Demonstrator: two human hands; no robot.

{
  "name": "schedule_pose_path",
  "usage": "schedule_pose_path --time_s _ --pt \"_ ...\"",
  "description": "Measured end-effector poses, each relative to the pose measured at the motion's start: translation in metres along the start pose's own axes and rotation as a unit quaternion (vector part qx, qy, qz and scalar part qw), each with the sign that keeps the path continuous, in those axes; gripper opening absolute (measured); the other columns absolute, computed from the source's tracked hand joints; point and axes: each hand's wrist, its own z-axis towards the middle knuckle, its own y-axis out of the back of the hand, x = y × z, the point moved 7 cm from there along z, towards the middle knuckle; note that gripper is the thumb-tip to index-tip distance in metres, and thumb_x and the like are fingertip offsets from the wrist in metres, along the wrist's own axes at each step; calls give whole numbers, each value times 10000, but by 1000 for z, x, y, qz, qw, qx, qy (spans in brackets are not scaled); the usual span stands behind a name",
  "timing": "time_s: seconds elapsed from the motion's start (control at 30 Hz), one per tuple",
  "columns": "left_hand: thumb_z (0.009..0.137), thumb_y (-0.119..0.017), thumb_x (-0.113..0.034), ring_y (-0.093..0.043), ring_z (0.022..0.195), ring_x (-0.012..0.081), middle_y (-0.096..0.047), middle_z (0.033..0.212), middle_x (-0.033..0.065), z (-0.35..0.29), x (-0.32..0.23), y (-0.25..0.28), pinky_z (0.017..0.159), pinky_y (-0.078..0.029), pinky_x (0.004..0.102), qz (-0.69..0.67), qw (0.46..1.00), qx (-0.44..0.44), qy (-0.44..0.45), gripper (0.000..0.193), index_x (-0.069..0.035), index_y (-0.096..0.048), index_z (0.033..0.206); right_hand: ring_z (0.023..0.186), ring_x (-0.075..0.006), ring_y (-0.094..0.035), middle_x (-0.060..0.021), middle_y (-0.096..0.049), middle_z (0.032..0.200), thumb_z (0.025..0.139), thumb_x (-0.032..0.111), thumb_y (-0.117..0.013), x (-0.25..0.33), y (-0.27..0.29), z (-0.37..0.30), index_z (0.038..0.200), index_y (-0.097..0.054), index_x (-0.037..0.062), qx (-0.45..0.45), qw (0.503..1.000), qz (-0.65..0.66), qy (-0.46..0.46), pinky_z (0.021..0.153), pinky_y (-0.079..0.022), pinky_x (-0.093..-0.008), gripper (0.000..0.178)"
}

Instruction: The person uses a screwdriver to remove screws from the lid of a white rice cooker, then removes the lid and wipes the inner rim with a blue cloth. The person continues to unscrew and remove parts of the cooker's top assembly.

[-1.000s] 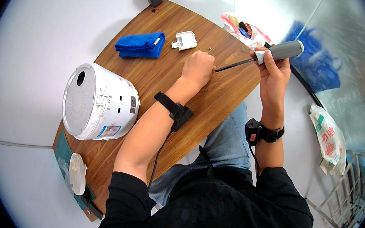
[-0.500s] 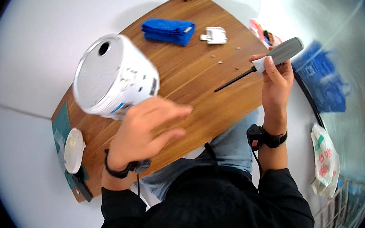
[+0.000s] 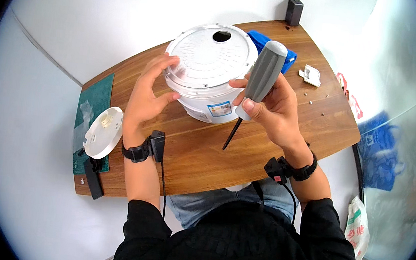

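Observation:
A white drum-shaped appliance (image 3: 210, 55) stands on the table in front of me. Its round top has a dark hole and several screws around the rim. My left hand (image 3: 146, 91) is at the drum's left side, fingers spread and touching its edge, thumb beside the wall. In my right hand (image 3: 275, 109) is a screwdriver (image 3: 264, 73) with a grey handle, held at the front right of the drum. Its black shaft slants down toward the tabletop, and the tip is apart from the drum.
A white round cover (image 3: 105, 132) leans over a green cutting mat (image 3: 96, 94) at the left, near a black object (image 3: 94, 181). Behind the drum lies a blue cloth (image 3: 289, 61). A small white plastic part (image 3: 311, 75), several tiny pieces and a black block (image 3: 294, 13) are farther right.
The drum now stands upright instead of tilted on its side. My left hand has come to its edge. The screwdriver has moved left beside the drum, and the whole view has shifted.

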Motion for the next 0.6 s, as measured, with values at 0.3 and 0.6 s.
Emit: schedule_pose_path --time_s 0.3,0.6 --pt "530 -950 -338 -566 1128 265 -607 1016 43 -4 -31 -19 922 -432 390 100 984 -105 -103 616 -132 -722 1063 920 -196 -692 -124 -650 1021 912 117 -724 15 3 20 1302 -470 -30 -53 998 1 42 815 -570 -345 488" --pt "546 -932 -424 -521 867 246 -526 878 30 12 -71 -71 720 -395 388 106 965 -209 -120 461 -139 -692 817 793 -103 -647 -91 -663 893 931 233 -733 55 5 63 1215 -505 -23 -96 974 -89 187 647 -530 -229 446"
